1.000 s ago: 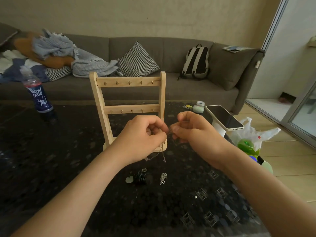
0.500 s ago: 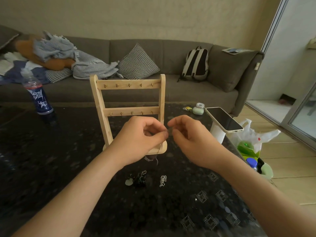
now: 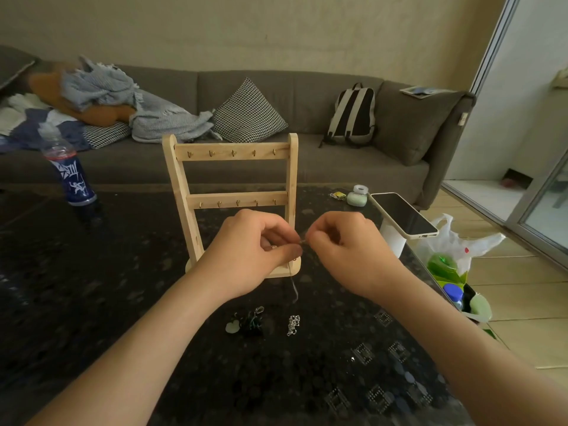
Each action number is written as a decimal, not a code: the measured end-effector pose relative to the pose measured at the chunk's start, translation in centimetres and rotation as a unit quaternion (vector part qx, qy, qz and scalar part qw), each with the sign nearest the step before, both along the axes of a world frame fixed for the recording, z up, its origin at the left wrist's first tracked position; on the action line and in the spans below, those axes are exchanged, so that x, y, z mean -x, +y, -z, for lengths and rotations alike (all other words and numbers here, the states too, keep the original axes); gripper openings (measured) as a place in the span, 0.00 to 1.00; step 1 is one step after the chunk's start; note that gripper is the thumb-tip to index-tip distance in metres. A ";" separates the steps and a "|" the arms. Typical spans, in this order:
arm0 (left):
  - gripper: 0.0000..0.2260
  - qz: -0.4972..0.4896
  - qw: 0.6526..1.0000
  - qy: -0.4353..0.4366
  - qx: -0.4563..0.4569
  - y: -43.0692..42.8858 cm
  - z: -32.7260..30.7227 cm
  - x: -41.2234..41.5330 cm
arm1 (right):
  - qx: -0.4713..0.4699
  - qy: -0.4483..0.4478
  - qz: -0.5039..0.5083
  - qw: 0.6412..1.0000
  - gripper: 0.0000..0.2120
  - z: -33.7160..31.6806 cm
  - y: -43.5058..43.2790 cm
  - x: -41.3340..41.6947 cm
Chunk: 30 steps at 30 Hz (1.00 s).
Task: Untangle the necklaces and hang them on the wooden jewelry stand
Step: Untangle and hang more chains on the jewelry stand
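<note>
Dark speckled tabletop (image 3: 92, 302) fills the foreground, with a grey sofa (image 3: 338, 170) along the wall behind it. On the table stands the wooden jewelry stand (image 3: 232, 155), upright, with two crossbars that each carry a row of small metal hooks. Both hands meet just in front of its lower right post. The left hand (image 3: 252, 253) has its fingers curled in and pinches a thin necklace (image 3: 294, 287) between thumb and forefinger. The right hand (image 3: 347, 250) is curled likewise and nips the same fine strand at the fingertips, almost touching the left. A loose length of that necklace hangs from the left hand past the stand's base, its end just above the table or touching it. Nearer the person, two more pieces lie on the table, a little apart: a dark tangle with a pale green pendant (image 3: 249, 322) and, to its right, a bunched silver chain (image 3: 293, 325). A blue-labelled bottle (image 3: 72, 176) stands at far left, and a phone (image 3: 402, 215) is propped on a white holder at right, with a small green case (image 3: 356, 198) beside it. A backpack (image 3: 353, 115) and a houndstooth cushion (image 3: 249, 113) sit on the sofa.
</note>
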<state>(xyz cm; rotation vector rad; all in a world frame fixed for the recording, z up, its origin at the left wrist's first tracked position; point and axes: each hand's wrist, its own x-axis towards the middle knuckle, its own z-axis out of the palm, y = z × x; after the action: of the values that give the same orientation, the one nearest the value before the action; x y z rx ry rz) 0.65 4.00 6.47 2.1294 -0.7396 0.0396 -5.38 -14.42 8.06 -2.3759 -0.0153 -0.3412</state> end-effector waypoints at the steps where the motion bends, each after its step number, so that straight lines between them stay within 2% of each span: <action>1: 0.05 0.002 1.000 -0.004 -0.001 -0.1 0.0 0.0 | -0.043 0.020 0.005 0.999 0.10 0.0 -0.1 -0.1; 4: 0.05 0.005 1.000 -0.010 -0.003 -0.2 -0.1 0.0 | -0.188 0.114 -0.017 0.975 0.15 0.4 -0.2 -0.4; 7: 0.05 0.010 1.000 -0.008 0.010 -0.1 -0.1 -0.1 | -0.374 0.180 -0.055 0.908 0.13 0.6 -0.4 -0.7; 10: 0.05 0.010 1.000 -0.007 0.023 0.0 -0.1 -0.1 | -0.470 0.204 -0.070 0.856 0.18 0.5 -0.5 -0.9; 13: 0.05 0.010 0.999 -0.001 0.039 0.1 -0.1 -0.2 | -0.497 0.191 -0.077 0.843 0.20 0.4 -0.5 -0.9; 19: 0.10 0.019 0.995 0.034 0.093 0.1 -0.2 -0.1 | -0.544 0.129 -0.101 0.823 0.06 0.6 -0.5 -0.4; 25: 0.05 0.009 0.993 0.043 0.114 0.3 -0.3 -0.1 | -0.514 0.046 -0.050 0.855 0.06 0.8 -0.5 -0.4; 30: 0.06 0.005 0.991 0.046 0.124 0.1 -0.4 0.3 | -0.479 0.008 -0.034 0.877 0.06 0.8 -0.4 -0.1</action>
<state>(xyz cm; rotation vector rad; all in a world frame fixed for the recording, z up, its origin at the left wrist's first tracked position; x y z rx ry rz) 0.35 4.08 6.90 1.8785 -0.6546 0.0262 -5.24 -14.80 7.28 -1.3831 0.0642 -0.2163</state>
